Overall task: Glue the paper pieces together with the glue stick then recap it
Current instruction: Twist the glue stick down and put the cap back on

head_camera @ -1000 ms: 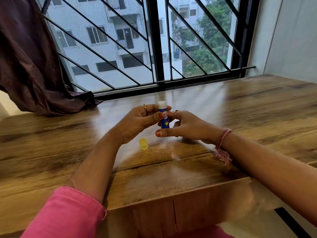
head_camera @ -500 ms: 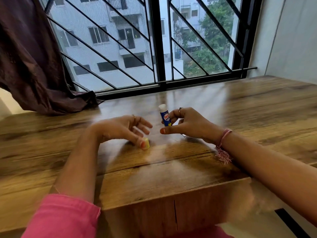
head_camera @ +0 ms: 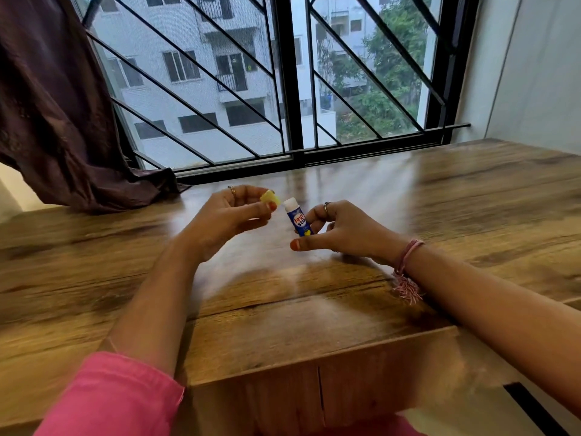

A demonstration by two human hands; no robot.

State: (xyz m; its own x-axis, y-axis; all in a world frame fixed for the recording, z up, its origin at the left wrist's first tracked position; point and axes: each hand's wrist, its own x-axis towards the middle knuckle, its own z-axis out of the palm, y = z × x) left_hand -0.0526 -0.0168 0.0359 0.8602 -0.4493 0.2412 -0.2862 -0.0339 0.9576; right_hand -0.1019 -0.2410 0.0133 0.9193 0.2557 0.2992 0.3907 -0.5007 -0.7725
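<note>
Recapping step in hand. Left hand (head_camera: 226, 217) pinched yellow cap (head_camera: 269, 197) between thumb and fingertips, raised above bench (head_camera: 471, 215). Right hand (head_camera: 342, 231) gripped glue stick (head_camera: 297, 218) near its base, upright with slight tilt, white top bare, just beside cap but apart. Paper pieces not in view (cannot tell where). To do well: turn cap's open end toward top, line up axes, press straight down until seated; keep stick steady.

Left hand (head_camera: 226, 215) and right hand (head_camera: 342, 229) raised, fingers pinched.
</note>
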